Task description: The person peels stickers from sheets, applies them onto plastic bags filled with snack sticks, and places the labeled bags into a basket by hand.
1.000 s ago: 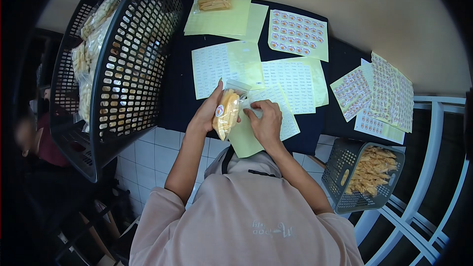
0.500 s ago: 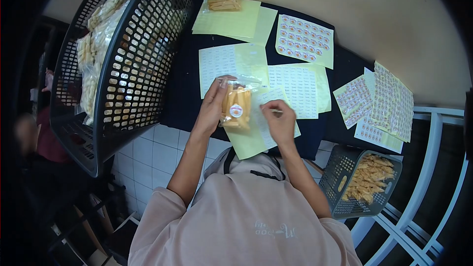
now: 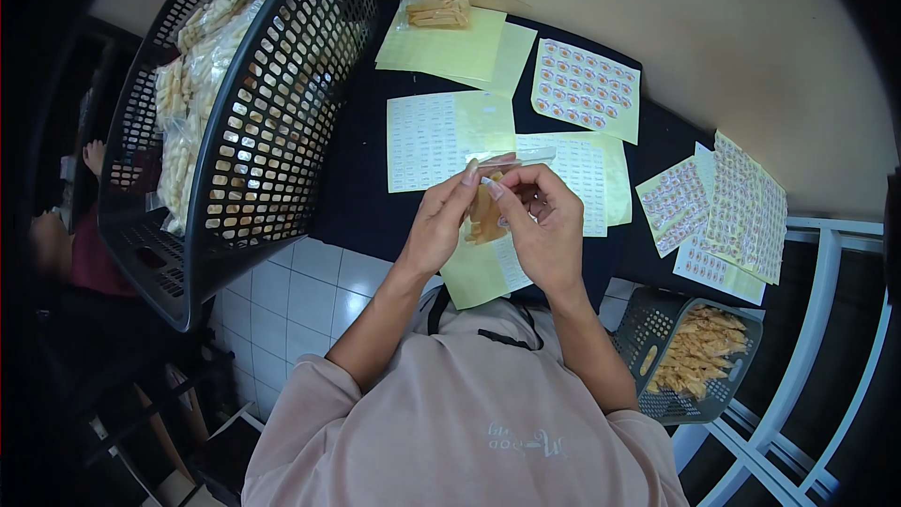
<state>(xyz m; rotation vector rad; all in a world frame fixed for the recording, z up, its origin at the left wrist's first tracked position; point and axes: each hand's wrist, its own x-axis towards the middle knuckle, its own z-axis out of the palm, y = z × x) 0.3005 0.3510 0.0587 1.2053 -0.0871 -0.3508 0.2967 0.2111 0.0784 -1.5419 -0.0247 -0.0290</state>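
A clear plastic bag of yellow snack sticks (image 3: 485,216) is between my two hands, above the label sheets. My left hand (image 3: 439,223) pinches the bag's left side near its top. My right hand (image 3: 546,233) is closed at the bag's upper right, its thumb on a small white label (image 3: 493,188) against the plastic. The round sticker on the bag's front is mostly hidden by my right hand. Beneath lie a sheet of small printed labels (image 3: 418,143), a second label sheet (image 3: 582,183) and a yellow backing sheet (image 3: 469,282).
A large dark crate (image 3: 272,131) with several snack bags stands at the left. A smaller grey basket (image 3: 648,333) of filled bags is at the lower right. Sticker sheets (image 3: 587,84) and a bag of sticks (image 3: 438,11) lie farther back. Another person's hand (image 3: 94,158) shows beyond the crate.
My right hand has moved from the label sheet up to the bag, bringing a small label. The bag has shifted slightly right and turned, and both hands now meet at its upper part.
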